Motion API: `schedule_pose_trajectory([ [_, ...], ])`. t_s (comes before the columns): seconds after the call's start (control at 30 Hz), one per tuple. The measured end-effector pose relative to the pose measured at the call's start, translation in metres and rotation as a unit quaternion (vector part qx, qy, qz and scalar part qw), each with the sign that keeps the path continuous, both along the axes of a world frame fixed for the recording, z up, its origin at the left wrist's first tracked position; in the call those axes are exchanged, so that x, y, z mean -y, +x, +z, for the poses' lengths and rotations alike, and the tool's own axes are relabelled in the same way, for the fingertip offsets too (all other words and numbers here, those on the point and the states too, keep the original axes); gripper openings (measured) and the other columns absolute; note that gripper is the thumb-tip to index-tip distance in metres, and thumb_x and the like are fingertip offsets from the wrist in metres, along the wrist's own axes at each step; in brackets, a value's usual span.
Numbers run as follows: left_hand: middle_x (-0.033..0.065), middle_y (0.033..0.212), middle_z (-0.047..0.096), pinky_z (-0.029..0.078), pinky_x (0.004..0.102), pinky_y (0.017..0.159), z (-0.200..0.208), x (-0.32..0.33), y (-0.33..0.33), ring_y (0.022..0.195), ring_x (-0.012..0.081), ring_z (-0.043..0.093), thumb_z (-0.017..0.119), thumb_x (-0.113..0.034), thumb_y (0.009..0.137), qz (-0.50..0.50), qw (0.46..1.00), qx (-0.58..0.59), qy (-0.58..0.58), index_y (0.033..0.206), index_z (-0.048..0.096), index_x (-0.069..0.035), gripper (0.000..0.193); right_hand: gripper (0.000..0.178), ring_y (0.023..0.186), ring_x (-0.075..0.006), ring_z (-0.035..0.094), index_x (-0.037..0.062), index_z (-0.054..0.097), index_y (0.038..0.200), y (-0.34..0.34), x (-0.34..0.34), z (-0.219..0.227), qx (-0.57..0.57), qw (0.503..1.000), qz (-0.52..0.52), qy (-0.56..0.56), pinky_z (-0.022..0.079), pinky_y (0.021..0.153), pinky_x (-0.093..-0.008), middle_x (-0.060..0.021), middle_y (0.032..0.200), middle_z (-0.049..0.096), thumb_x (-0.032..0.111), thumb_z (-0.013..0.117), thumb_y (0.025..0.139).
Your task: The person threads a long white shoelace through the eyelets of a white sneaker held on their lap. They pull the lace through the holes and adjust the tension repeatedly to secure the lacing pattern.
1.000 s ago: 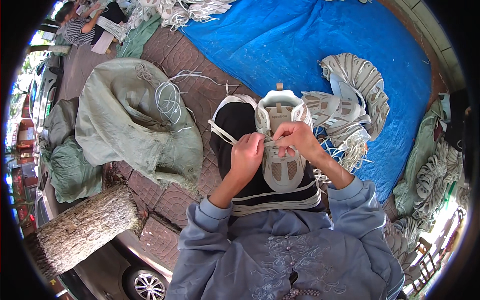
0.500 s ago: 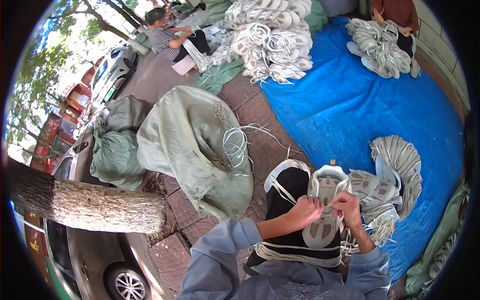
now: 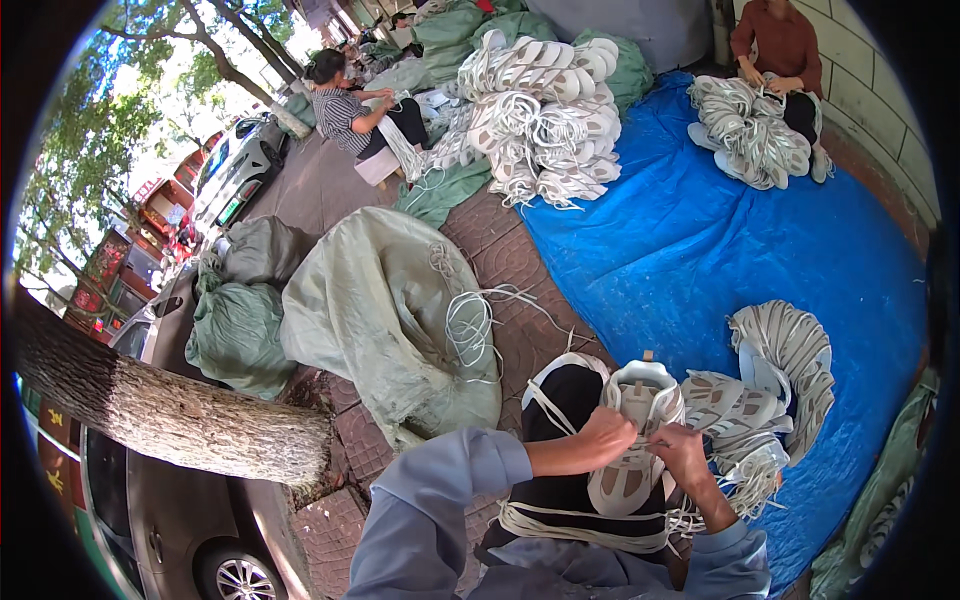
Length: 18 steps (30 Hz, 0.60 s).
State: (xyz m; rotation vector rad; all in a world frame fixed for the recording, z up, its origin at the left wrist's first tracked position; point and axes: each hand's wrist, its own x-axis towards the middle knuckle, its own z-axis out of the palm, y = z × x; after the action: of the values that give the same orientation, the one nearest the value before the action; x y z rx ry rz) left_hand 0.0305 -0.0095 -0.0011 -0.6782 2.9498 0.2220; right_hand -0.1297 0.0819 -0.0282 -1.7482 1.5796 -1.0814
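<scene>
A white and beige sneaker upper (image 3: 622, 488) lies on my dark-trousered lap, its toe toward me and its opening away. My left hand (image 3: 608, 437) is closed at the left side of its lacing area. My right hand (image 3: 682, 453) pinches at the right side, close to the left. Between the fingers a short stretch of pale shoelace (image 3: 641, 442) shows; its ends are hidden. More white laces (image 3: 590, 535) loop loosely across my lap, and another band of lace (image 3: 550, 408) crosses my left knee.
Right of my knees, a row of similar shoe uppers (image 3: 790, 350) fans out on a blue tarp (image 3: 640, 270). A pale sack (image 3: 350, 310) with loose laces lies ahead left, near a tree trunk (image 3: 220, 420). Tall piles of uppers (image 3: 545, 130) and two seated people (image 3: 350, 110) are farther off.
The whole view has tipped up slightly, so the surroundings sit lower in the picture. Both hands stay at the sneaker upper's lacing, and my right hand has turned a little.
</scene>
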Motion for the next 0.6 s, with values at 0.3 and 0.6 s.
schedule_pose_trajectory([
  [0.3, 0.0142, 0.065, 0.053, 0.044, 0.0362, 0.051, 0.038, 0.008, -0.010, 0.060, 0.0289, 0.058, 0.053, -0.009, 0.078, 0.063, 0.932, -0.284, 0.216, 0.078, 0.050, -0.004, 0.005, 0.016, 0.055, -0.0104, 0.054, -0.0036, 0.063, 0.080, -0.018, -0.015, 0.013, 0.348, 0.914, -0.084, 0.191, 0.044, 0.049, -0.0237, -0.0038, 0.066, 0.059, -0.004, 0.053, 0.068],
  [0.6, 0.0185, 0.071, 0.060, 0.048, 0.0401, 0.064, 0.016, 0.005, -0.022, 0.070, 0.0339, 0.060, 0.052, -0.009, 0.076, 0.143, 0.958, -0.083, 0.236, 0.077, 0.060, -0.001, 0.011, 0.012, 0.057, -0.0145, 0.055, 0.0017, 0.064, 0.079, -0.013, -0.009, 0.002, 0.055, 0.995, -0.073, 0.048, 0.044, 0.051, -0.0259, -0.0079, 0.066, 0.058, 0.002, 0.064, 0.068],
])
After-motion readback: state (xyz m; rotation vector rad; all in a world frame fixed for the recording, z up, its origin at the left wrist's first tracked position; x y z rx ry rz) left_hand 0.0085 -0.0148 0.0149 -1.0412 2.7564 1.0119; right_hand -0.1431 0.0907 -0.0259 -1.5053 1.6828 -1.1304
